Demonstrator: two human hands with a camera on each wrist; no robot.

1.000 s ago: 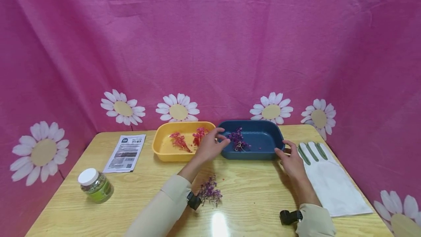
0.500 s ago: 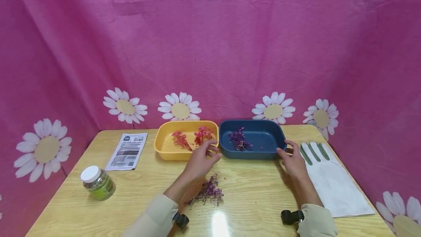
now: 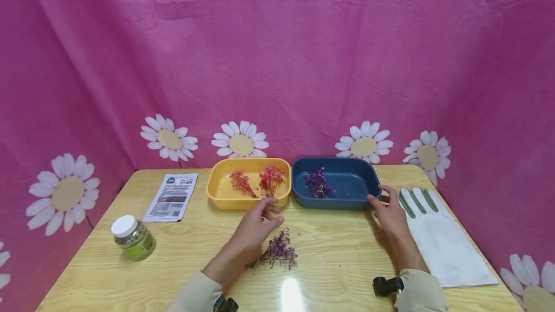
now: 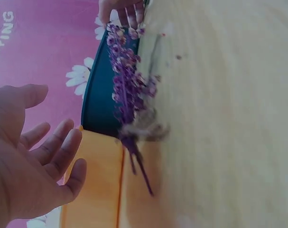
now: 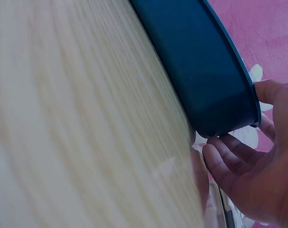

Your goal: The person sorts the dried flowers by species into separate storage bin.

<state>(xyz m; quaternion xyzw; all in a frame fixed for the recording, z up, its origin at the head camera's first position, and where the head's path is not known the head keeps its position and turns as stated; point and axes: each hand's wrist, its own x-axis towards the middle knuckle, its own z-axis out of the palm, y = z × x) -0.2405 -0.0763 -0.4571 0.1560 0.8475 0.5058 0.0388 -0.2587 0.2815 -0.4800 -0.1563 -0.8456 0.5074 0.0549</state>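
Observation:
My left hand (image 3: 253, 229) hovers over the table with fingers loosely spread and holds nothing. Near it on the wood lies a bunch of dried purple flowers (image 3: 277, 252); the left wrist view shows the twine (image 4: 146, 131) round its stems. My right hand (image 3: 392, 216) holds the right front corner of the blue tray (image 3: 334, 204), thumb at the rim and fingers round the end wall (image 5: 229, 128). Inside that tray sits another purple flower bunch (image 3: 318, 183). To its left, the yellow tray (image 3: 225, 204) bears two pink bunches, one left (image 3: 243, 184) and one right (image 3: 272, 178).
A white-lidded jar (image 3: 134, 239) stands on the left of the table, with a printed leaflet (image 3: 171, 199) behind it. At the right lies a white glove (image 3: 446, 244) with green-striped fingers. A pink flowered curtain (image 3: 277, 71) hangs behind the trays.
My left hand has drawn back from the blue tray, down and left past the yellow tray's front, uncovering the purple bunch on the table. My right hand stays at the blue tray's corner.

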